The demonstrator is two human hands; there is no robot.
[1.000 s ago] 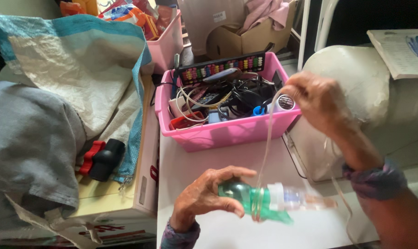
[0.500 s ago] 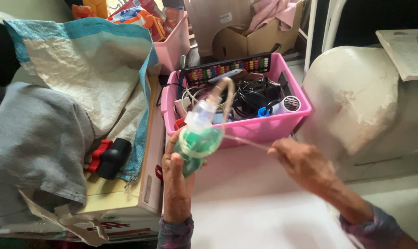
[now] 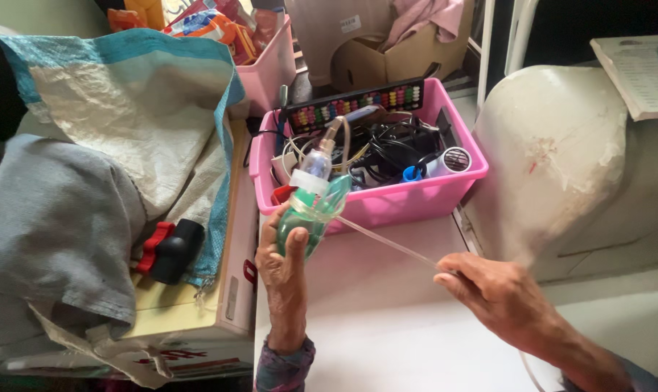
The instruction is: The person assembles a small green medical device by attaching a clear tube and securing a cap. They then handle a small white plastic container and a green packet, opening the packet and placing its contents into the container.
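Left hand [image 3: 285,265] is gripping a translucent green plastic breathing mask [image 3: 313,210], upright against the front of the pink plastic bin [image 3: 416,199]. Right hand [image 3: 499,294] is pinching its thin clear tube [image 3: 387,243] (fingertips hidden; tube end cut off below).

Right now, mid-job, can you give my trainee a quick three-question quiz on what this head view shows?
1. True or false: the left hand holds the green mask upright.
2. What does the right hand pinch?
A. clear tubing
B. the abacus
C. the grey cloth
3. Fill in: the cables lie in the ___ bin.

Key: 1 true; 2 A; 3 pink.
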